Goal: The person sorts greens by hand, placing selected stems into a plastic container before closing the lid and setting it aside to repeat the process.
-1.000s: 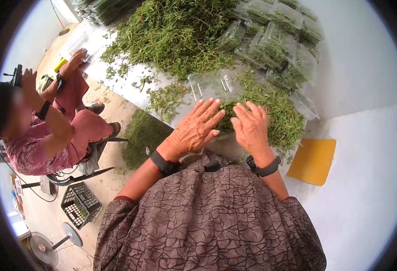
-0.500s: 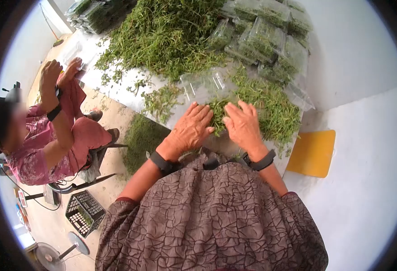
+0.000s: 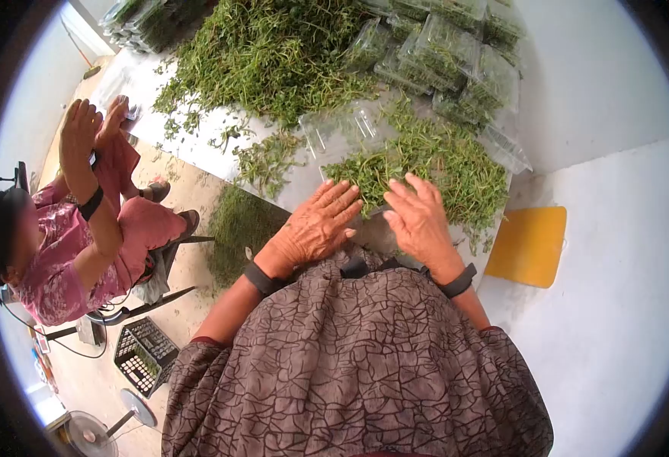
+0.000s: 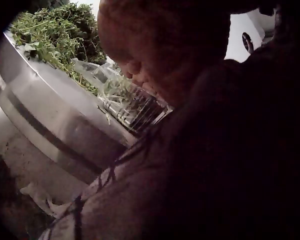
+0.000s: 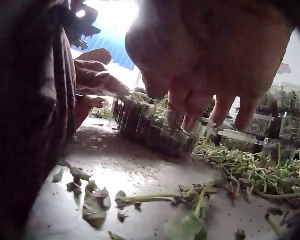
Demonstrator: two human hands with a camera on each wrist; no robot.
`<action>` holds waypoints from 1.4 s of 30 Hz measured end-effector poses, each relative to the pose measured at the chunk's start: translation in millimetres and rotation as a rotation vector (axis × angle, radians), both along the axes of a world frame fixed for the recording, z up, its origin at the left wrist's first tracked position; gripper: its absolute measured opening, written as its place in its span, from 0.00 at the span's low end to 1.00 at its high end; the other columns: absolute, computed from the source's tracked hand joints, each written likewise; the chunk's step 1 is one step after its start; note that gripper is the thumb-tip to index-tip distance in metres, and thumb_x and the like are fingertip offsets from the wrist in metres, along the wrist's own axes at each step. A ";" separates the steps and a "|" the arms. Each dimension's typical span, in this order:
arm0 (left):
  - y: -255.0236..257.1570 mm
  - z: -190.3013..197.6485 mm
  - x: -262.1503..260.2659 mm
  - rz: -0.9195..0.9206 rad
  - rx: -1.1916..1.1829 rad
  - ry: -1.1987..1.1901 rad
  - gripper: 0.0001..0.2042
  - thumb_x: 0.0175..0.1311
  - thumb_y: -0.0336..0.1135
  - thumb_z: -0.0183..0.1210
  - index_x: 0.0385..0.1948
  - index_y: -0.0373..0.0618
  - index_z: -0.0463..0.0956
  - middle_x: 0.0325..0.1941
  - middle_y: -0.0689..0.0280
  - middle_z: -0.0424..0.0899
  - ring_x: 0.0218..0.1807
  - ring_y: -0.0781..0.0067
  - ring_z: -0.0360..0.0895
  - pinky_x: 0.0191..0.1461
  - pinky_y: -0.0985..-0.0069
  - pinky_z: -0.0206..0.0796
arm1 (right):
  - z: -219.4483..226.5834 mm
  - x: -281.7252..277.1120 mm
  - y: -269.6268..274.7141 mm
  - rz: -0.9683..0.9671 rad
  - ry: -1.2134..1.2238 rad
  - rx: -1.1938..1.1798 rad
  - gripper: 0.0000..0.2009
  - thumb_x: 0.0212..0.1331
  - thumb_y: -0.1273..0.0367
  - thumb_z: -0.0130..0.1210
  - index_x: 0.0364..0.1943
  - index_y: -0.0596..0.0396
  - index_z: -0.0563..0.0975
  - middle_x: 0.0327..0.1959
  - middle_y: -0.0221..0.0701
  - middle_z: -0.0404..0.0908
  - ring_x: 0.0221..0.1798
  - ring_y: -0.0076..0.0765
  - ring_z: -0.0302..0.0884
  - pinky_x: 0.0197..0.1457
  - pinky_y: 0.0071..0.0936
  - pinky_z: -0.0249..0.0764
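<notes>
A clear plastic box with leafy green stems in it lies at the near table edge, between my two hands. In the head view my left hand lies over its left side with fingers stretched out and nothing gripped. My right hand is over the other side; in the right wrist view its fingers point down into the box at the greens. The left wrist view shows the box side beneath the dark palm. Just beyond the hands, loose cut greens spread around a clear lid.
A large heap of greens covers the far table, with filled clear boxes stacked at its right. A yellow board stands beside the table on the right. At left sits another person, near a black crate.
The head view has shifted slightly. My hands came closer together over the box, then moved a little apart and nearer my body. The seated person's near hand has risen.
</notes>
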State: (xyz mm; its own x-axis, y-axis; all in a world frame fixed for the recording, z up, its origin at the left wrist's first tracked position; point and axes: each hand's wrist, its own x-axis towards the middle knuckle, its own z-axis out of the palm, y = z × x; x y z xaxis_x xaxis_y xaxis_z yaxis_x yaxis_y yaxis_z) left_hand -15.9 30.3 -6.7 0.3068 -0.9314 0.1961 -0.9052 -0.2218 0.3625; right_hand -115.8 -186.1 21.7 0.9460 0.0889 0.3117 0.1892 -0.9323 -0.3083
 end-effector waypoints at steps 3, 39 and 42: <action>-4.6 0.2 2.1 -0.001 0.011 0.000 0.25 0.66 0.41 0.51 0.61 0.37 0.65 0.69 0.50 0.61 0.73 0.51 0.53 0.77 0.56 0.40 | -11.0 5.2 -0.2 -0.003 0.044 -0.031 0.16 0.56 0.65 0.58 0.46 0.59 0.79 0.53 0.40 0.78 0.65 0.50 0.63 0.68 0.49 0.56; -13.7 5.0 5.2 0.034 -0.061 0.039 0.26 0.63 0.38 0.54 0.61 0.37 0.65 0.69 0.50 0.62 0.72 0.50 0.55 0.76 0.56 0.41 | -10.1 51.5 -8.5 0.032 0.046 0.043 0.16 0.61 0.63 0.54 0.49 0.56 0.77 0.55 0.37 0.77 0.66 0.51 0.61 0.69 0.53 0.54; -15.0 14.4 9.1 0.074 -0.062 0.006 0.26 0.61 0.37 0.55 0.61 0.36 0.65 0.69 0.50 0.61 0.72 0.49 0.55 0.76 0.56 0.42 | 0.9 54.8 -8.1 0.036 -0.049 0.068 0.16 0.61 0.64 0.54 0.50 0.57 0.77 0.55 0.37 0.77 0.65 0.50 0.62 0.69 0.51 0.55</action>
State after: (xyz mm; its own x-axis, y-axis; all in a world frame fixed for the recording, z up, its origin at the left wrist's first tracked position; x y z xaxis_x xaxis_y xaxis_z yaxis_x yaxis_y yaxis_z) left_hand -6.8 15.3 7.7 0.3753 -0.8925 0.2503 -0.8850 -0.2648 0.3829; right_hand -61.0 -194.3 22.7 0.9261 0.0992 0.3640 0.2383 -0.9019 -0.3603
